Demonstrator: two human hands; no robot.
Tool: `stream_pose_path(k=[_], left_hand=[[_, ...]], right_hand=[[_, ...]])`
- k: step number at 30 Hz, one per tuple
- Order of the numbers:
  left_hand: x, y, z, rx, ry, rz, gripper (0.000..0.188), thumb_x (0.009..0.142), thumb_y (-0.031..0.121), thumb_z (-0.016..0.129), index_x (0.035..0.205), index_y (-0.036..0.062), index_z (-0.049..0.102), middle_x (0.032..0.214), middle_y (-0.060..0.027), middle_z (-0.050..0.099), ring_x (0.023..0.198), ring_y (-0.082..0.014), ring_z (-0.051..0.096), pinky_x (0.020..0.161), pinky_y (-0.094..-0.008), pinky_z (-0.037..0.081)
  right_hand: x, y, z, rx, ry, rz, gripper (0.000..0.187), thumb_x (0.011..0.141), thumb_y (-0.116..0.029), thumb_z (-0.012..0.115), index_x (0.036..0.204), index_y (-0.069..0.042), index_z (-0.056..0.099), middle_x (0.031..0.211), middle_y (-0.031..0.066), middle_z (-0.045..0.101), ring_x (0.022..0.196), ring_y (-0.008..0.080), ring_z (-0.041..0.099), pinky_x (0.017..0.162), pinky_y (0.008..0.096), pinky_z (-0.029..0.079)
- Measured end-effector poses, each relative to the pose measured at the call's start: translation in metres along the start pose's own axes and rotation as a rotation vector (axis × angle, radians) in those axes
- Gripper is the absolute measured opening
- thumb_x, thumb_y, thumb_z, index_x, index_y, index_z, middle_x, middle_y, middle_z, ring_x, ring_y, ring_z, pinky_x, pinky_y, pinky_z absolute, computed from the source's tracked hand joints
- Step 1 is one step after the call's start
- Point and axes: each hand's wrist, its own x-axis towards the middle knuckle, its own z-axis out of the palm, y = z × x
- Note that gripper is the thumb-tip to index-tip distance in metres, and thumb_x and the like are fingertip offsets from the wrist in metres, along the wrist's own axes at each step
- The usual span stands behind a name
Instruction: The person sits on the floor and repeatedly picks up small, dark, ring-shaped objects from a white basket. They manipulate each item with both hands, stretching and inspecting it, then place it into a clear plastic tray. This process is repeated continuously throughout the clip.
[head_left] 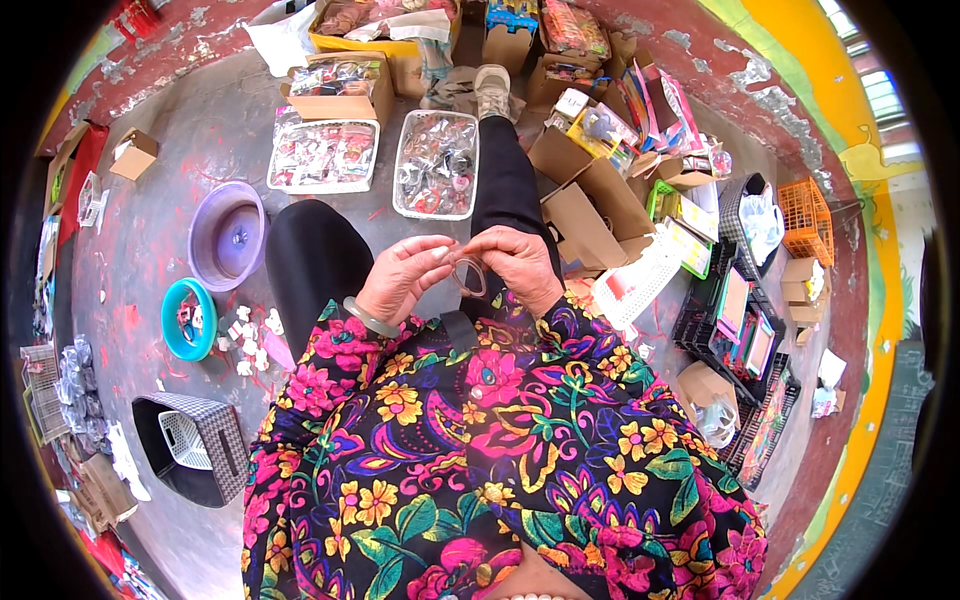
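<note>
In front of my torso, my left hand (403, 277) and my right hand (522, 267) meet with the fingertips pinched. Between them hangs a thin, pale pinkish loop (470, 277); whether it is a band or coiled cord is not clear. The right fingers close on its upper edge, while the left thumb and forefinger pinch at its left side. A pale bangle circles my left wrist. Just beyond the hands stands a white basket (401, 190) of small items in clear bags. Beside it, to the left, is another white basket (322, 187) full of packaged pieces.
On the left floor are a purple basin (204, 262), a turquoise basin (170, 318), scattered white pieces (248, 340) and a dark checked bin (222, 440). Open cardboard boxes (600, 215), black crates (705, 325) and an orange crate (806, 220) crowd the right. More boxes line the far wall.
</note>
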Motion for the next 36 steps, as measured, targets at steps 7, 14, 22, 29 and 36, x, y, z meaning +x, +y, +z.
stream_pose_path(k=[7, 14, 22, 29, 36], left_hand=[[0.002, -0.005, -0.001, 0.140, 0.054, 0.057, 0.019, 0.086, 0.007, 0.055, 0.102, -0.0034, 0.060, 0.097, -0.0109, 0.064, 0.089, -0.0150, 0.061, 0.076, -0.0231, 0.050], [0.002, -0.007, -0.002, 0.196, 0.114, 0.122, 0.018, 0.087, 0.006, 0.053, 0.098, -0.0053, 0.061, 0.096, -0.0130, 0.064, 0.087, -0.0179, 0.063, 0.075, -0.0244, 0.051], [0.002, -0.012, -0.001, 0.337, 0.096, 0.255, 0.016, 0.087, 0.005, 0.054, 0.098, -0.0042, 0.062, 0.095, -0.0125, 0.064, 0.086, -0.0179, 0.063, 0.076, -0.0263, 0.053], [0.003, -0.015, -0.003, 0.404, 0.035, 0.253, 0.016, 0.087, 0.005, 0.054, 0.099, -0.0042, 0.061, 0.095, -0.0128, 0.064, 0.088, -0.0181, 0.063, 0.076, -0.0274, 0.053], [0.001, -0.012, -0.002, 0.309, 0.016, 0.200, 0.019, 0.091, 0.009, 0.048, 0.099, -0.0044, 0.060, 0.098, -0.0151, 0.063, 0.091, -0.0219, 0.063, 0.080, -0.0296, 0.052]], right_hand=[[0.001, -0.003, 0.002, -0.044, 0.002, -0.024, 0.021, 0.075, 0.009, 0.049, 0.085, 0.001, 0.066, 0.084, 0.0065, 0.061, 0.077, 0.0116, 0.058, 0.067, 0.0209, 0.046], [0.000, -0.008, -0.002, 0.110, 0.094, 0.215, 0.023, 0.080, 0.003, 0.052, 0.101, -0.001, 0.060, 0.091, 0.0046, 0.061, 0.082, 0.0116, 0.058, 0.072, 0.0212, 0.045], [0.003, 0.000, 0.003, 0.184, -0.003, 0.303, 0.026, 0.080, -0.013, 0.066, 0.101, 0.000, 0.059, 0.087, -0.0001, 0.060, 0.076, 0.0055, 0.053, 0.064, 0.0175, 0.041], [0.001, 0.001, 0.004, 0.147, 0.013, 0.283, 0.013, 0.079, -0.011, 0.066, 0.084, 0.001, 0.065, 0.077, 0.0004, 0.060, 0.067, 0.0058, 0.053, 0.057, 0.0185, 0.041], [0.000, -0.005, -0.002, 0.111, 0.005, 0.189, 0.014, 0.081, -0.009, 0.063, 0.086, 0.004, 0.065, 0.079, 0.0034, 0.059, 0.068, 0.0093, 0.055, 0.062, 0.0215, 0.043]])
